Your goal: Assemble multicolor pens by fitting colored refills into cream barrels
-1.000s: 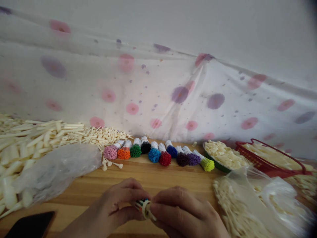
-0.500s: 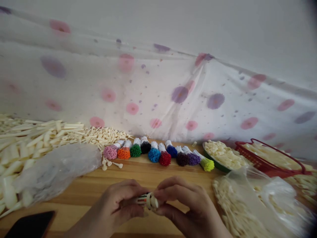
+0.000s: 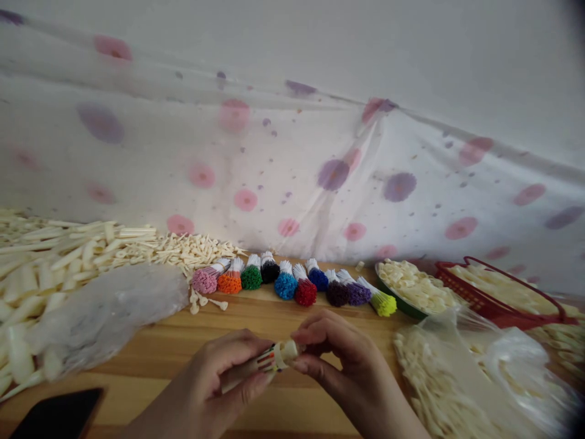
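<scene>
Wrapped around the cream barrel of a multicolour pen (image 3: 267,360) is my left hand (image 3: 231,375), its thumb below and fingers above. Coloured slider strips show in slots near the pen's right end. My right hand (image 3: 345,366) pinches a cream end cap (image 3: 289,350) at that end between thumb and fingertips. Whether the cap is fully seated cannot be made out. Beyond the hands stands a row of bundled refills with coloured tips, among them pink (image 3: 205,280), orange (image 3: 230,281), light blue (image 3: 286,285), red (image 3: 305,292) and yellow (image 3: 382,303).
Cream plastic parts (image 3: 68,262) lie heaped at the left beside a clear plastic bag (image 3: 114,311). A dark flat object (image 3: 59,414) lies front left. At the right are a green-rimmed bowl (image 3: 409,310), a red basket (image 3: 507,318) and an open plastic bag (image 3: 457,378), all with cream parts.
The pen's capped end has tilted up slightly and shows more. My right hand has shifted a little right and up, with its fingers now farther from my left hand.
</scene>
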The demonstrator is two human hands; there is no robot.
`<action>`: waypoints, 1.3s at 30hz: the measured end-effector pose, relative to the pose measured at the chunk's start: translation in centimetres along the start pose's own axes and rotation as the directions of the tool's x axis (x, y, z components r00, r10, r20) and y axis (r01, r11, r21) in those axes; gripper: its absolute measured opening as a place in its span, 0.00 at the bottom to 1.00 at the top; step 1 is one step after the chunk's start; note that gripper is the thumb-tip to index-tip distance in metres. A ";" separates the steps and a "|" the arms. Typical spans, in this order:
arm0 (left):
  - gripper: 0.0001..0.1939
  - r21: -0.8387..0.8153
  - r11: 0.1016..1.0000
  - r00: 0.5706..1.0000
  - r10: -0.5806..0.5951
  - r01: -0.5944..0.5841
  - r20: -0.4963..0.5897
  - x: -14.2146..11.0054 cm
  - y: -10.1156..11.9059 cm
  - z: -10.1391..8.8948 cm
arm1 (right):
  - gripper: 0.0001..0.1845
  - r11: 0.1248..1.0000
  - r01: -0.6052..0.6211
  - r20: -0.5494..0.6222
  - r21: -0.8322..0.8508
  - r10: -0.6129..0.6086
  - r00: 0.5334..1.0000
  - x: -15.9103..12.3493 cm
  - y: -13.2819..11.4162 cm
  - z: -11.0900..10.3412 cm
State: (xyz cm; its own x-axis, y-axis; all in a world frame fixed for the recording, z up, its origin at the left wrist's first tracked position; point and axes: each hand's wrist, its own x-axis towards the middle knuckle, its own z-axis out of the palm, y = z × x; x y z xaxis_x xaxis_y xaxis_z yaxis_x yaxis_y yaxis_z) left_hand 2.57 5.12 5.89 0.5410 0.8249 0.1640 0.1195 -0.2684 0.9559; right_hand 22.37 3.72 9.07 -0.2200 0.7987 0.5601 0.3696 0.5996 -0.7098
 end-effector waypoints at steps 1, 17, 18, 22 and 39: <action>0.12 -0.026 1.000 1.000 0.004 -0.004 0.005 0.0 0.0 0.0 | 0.11 1.000 0.003 -0.006 -0.002 -0.003 1.000 0.0 0.0 0.0; 0.08 0.214 0.976 0.999 0.033 -0.037 0.024 0.4 0.2 -0.1 | 0.04 0.997 -0.054 0.065 -0.057 0.057 0.996 -0.5 -0.7 -0.9; 0.09 0.210 0.977 0.999 0.034 -0.038 0.022 0.4 0.1 -0.1 | 0.04 0.996 -0.069 0.062 -0.055 0.073 0.995 -0.6 -0.7 -0.9; 0.14 0.202 0.977 0.998 0.061 -0.064 0.021 0.5 0.0 -0.1 | 0.07 0.993 -0.112 -0.007 -0.025 0.112 0.994 -0.7 -0.9 -1.0; 0.12 0.086 0.987 0.990 0.136 -0.133 -0.030 0.5 -0.6 -0.5 | 0.10 0.962 0.152 0.026 -0.227 -0.150 0.988 -1.3 -2.4 -2.4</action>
State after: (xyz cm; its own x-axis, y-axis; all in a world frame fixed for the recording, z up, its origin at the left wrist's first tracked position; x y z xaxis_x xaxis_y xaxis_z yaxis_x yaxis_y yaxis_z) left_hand 2.36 5.90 5.49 0.5269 0.7952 0.2999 0.1179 -0.4179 0.9008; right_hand 23.94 1.16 11.06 -0.2962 0.7006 0.6491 0.5270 0.6867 -0.5007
